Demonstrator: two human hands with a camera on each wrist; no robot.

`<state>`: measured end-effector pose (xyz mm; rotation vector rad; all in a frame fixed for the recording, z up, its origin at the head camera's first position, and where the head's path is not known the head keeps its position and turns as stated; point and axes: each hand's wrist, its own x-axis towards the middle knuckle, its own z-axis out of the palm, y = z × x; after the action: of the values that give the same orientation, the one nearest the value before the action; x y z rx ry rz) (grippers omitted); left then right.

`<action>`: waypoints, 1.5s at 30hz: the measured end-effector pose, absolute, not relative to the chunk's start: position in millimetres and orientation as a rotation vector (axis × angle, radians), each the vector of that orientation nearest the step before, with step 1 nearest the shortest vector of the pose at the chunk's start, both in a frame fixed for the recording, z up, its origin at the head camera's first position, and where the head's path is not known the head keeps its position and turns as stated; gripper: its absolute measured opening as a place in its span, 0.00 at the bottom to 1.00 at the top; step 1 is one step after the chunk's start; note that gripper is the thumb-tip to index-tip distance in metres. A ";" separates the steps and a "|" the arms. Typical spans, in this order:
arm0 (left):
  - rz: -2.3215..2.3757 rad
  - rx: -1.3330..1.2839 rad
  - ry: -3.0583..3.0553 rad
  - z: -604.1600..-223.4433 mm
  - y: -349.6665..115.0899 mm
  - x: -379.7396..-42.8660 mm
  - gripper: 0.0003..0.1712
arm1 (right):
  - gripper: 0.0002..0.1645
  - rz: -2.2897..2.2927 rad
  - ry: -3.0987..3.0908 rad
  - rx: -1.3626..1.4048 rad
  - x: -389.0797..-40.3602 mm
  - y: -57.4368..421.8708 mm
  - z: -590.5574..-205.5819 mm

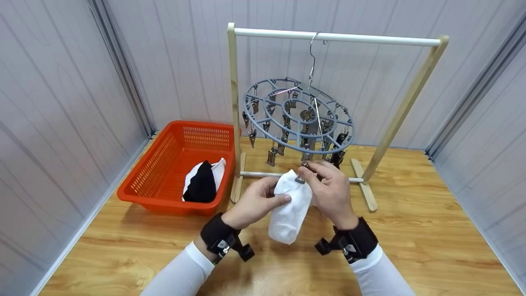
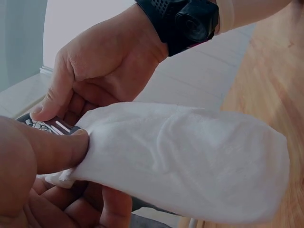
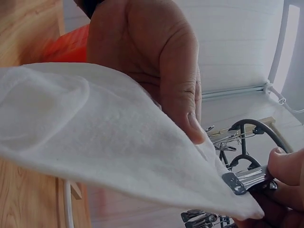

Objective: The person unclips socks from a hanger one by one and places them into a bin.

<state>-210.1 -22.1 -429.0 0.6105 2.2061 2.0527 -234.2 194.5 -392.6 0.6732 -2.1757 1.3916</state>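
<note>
A white sock [image 1: 290,218] hangs toe-down between my two hands, just below the front rim of the round grey-blue clip hanger [image 1: 298,137]. My left hand [image 1: 259,201] pinches the sock near its opening, thumb in front and fingers behind. Up at the sock's top edge, my right hand [image 1: 333,191] pinches a metal clip [image 3: 249,179] between thumb and fingers. The clip's dark jaws overlap the edge of the sock in the right wrist view. Several more metal clips [image 1: 271,157] dangle from the hanger, which tilts down toward my hands.
To the left stands an orange basket [image 1: 144,193] holding a black sock [image 1: 201,187] and white fabric [image 1: 220,170]. The hanger hooks over the white rail [image 1: 378,39] of a stand with wooden legs [image 1: 404,115]. Panelled walls [image 1: 197,61] enclose the wooden table [image 1: 427,230].
</note>
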 end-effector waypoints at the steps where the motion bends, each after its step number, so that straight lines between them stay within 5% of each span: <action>1: 2.048 0.611 2.212 -428.8 -22.5 -210.5 0.25 | 0.15 1.398 -2.167 0.681 -234.1 194.7 -392.5; 11: 1.958 0.659 2.226 -428.4 -34.1 -209.8 0.22 | 0.10 1.410 -2.098 0.741 -232.9 193.5 -391.9; 32: 1.837 0.459 2.534 -407.5 -64.8 -217.4 0.23 | 0.20 0.983 -2.049 0.800 -233.1 196.2 -387.1; 45: 1.924 0.330 2.608 -379.5 -113.4 -210.8 0.23 | 0.11 1.006 -1.852 0.754 -229.8 205.1 -374.3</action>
<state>-210.8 -113.4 -379.5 0.3295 2.6079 1.9240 -229.8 205.1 -374.3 0.7536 -1.8521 1.0058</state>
